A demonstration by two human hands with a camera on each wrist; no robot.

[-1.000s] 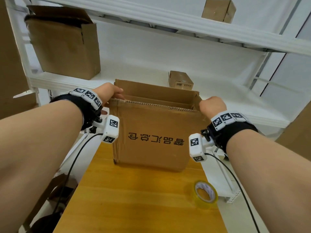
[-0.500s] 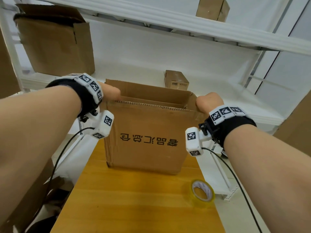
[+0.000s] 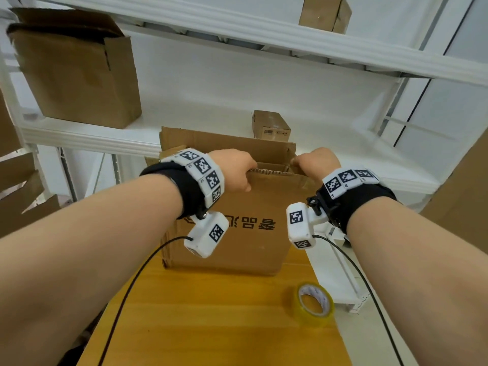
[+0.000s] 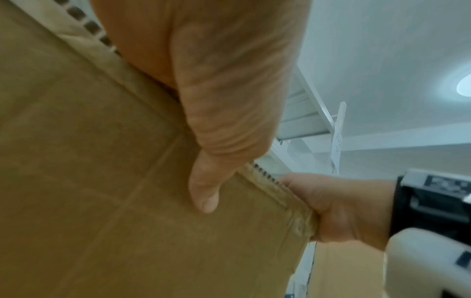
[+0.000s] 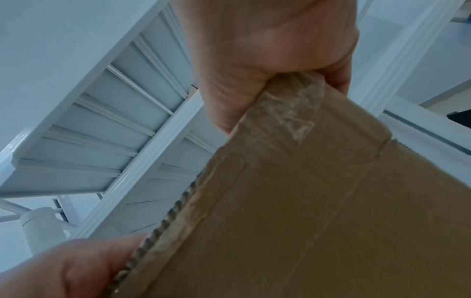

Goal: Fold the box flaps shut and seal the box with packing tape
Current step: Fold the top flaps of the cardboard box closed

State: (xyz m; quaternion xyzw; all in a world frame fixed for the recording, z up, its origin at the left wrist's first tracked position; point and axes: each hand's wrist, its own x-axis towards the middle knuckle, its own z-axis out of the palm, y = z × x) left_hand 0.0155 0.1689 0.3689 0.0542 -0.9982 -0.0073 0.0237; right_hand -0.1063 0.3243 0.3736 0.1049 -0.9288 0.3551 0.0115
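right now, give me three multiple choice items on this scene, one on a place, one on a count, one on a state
1. Where is the tape roll?
A. inside the box
B. on the wooden table, near the box's right corner
C. on the top shelf

2. How many cardboard boxes sit on the white shelves?
A. three
B. one
C. six

3. What do the hands do?
A. hang idle
B. pull tape
C. both grip the box's near flap

Key: B, it lies on the table; A, three show there; C, left hand and right hand grip the flap of the box.

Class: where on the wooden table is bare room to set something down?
Bare wood lies on the table between the box and the near edge, left of the tape roll. It is crowded up by the box rim, gripped by left hand and right hand.
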